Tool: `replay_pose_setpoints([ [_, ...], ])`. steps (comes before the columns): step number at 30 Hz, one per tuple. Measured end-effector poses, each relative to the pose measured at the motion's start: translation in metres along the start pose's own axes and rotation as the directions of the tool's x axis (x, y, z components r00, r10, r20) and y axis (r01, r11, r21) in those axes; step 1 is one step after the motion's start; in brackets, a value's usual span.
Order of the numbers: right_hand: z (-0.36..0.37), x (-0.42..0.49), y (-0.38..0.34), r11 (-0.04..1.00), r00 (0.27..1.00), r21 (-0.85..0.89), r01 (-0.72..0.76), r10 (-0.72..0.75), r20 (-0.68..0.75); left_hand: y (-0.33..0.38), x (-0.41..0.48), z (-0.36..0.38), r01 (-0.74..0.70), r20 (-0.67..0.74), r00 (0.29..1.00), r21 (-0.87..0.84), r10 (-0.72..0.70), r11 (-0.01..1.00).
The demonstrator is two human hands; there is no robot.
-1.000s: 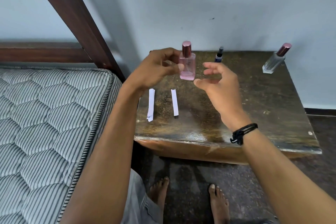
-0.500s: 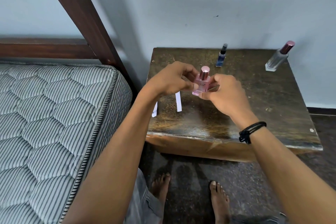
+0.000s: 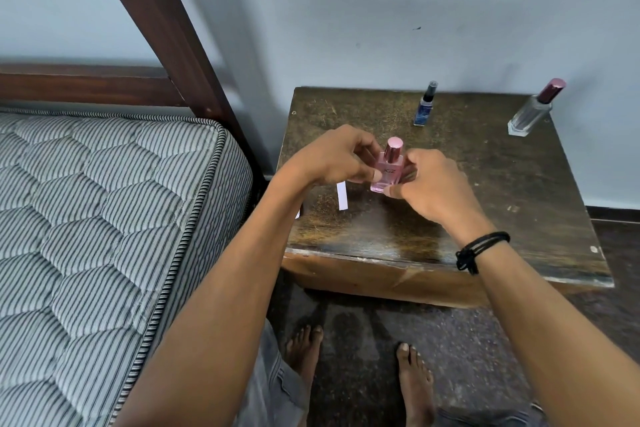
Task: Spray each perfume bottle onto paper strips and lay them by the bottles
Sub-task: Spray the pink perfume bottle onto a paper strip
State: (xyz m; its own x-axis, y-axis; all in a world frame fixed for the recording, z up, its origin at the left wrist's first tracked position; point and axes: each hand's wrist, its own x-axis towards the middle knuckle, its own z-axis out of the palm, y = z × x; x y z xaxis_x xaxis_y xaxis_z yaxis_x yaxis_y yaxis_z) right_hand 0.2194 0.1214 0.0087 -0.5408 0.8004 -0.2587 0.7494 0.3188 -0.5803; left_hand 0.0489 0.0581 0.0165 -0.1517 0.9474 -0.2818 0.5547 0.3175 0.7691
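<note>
Right, wooden side table (image 3: 519,191) underneath; left hand (image 3: 329,159) and right hand (image 3: 436,184) both pinch the pink perfume bottle (image 3: 388,173), upright between them, low over the tabletop; cap (image 3: 394,148) on, pointing up, equally near both; paper strip (image 3: 342,196) just left, partly under the left hand.

A single wide-angle camera sat on the person's head, looking forward and steeply down. It faced the pale grey-blue painted wall (image 3: 381,10) across the worn dark wooden desk (image 3: 519,201), close above it, with the grey striped quilted mattress (image 3: 86,218) at the left edge and the person's bare feet (image 3: 304,350) at the bottom.
</note>
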Motion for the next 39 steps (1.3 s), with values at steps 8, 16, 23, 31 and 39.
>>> replay_pose_setpoints([
  [8, -0.019, 0.005, 0.004, 0.99, 0.991, 0.136, 0.04, -0.022, -0.13, 0.002, -0.001, 0.003, 0.0, -0.012, 1.0, 0.02, 0.0, 1.0],
  [16, -0.032, 0.002, 0.0, 0.86, 0.952, 0.431, 0.274, -0.178, -0.25, 0.002, 0.001, 0.005, -0.004, -0.004, 1.0, 0.037, 0.004, 0.999],
  [23, -0.035, 0.007, 0.01, 0.898, 0.915, 0.184, 0.399, -0.403, -0.015, -0.002, 0.003, 0.006, 0.01, -0.037, 0.999, 0.023, -0.009, 1.0],
  [31, -0.03, 0.008, 0.005, 0.901, 0.912, 0.139, 0.411, -0.403, -0.083, 0.001, 0.001, 0.012, -0.006, -0.156, 0.987, 0.144, 0.028, 0.99],
  [39, -0.031, 0.01, 0.006, 0.897, 0.908, 0.149, 0.415, -0.398, -0.133, 0.002, 0.001, 0.016, -0.038, -0.156, 0.985, 0.213, 0.072, 0.976],
])
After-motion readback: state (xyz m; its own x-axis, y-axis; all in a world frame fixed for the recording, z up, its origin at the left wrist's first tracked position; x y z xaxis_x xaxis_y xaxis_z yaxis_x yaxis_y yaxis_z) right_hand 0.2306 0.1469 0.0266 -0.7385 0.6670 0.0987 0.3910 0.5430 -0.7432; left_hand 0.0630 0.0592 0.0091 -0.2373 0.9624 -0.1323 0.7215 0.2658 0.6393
